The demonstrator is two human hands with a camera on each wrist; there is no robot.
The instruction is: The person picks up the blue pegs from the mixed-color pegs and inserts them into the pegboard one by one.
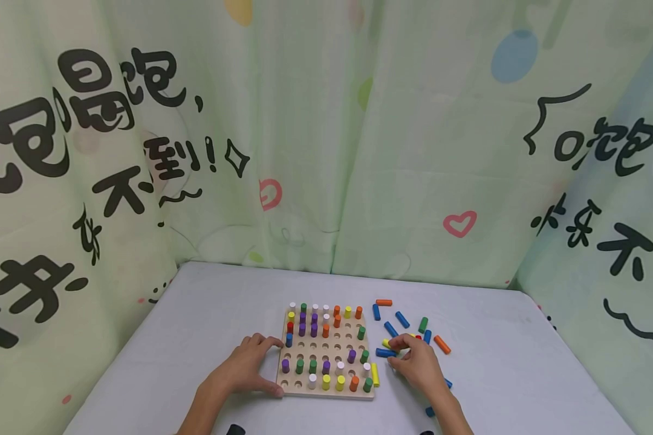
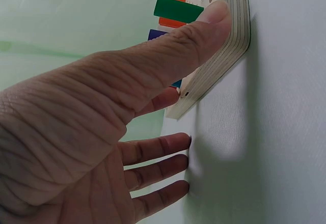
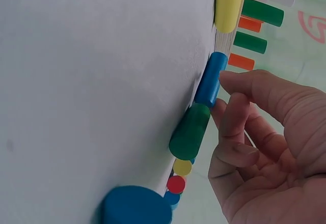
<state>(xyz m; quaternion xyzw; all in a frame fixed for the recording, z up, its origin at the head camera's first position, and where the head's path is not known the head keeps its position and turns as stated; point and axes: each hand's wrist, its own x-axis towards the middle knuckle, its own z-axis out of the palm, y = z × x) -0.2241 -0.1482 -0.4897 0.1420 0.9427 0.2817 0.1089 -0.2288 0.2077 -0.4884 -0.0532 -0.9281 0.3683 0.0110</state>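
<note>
A wooden pegboard (image 1: 326, 394) lies on the table, with colored pegs upright in many of its holes. My left hand (image 1: 246, 364) touches the board's left side, its thumb at the near corner and its index finger farther up the edge. In the left wrist view the thumb presses the layered wooden edge (image 2: 232, 43), and the other fingers lie spread and apart from it. Right of the board, my right hand (image 1: 418, 364) has thumb and index finger at a blue peg (image 3: 211, 79), seemingly pinching it by one end. Beside it are a green peg (image 3: 189, 135) and a yellow peg (image 3: 229, 5).
More loose pegs lie right of the board, among them an orange peg (image 1: 442, 344), a green peg (image 1: 423, 325) and several blue ones. A yellow peg (image 1: 375, 374) lies against the board's right edge. A printed curtain (image 1: 326, 151) surrounds the white table (image 1: 217, 302).
</note>
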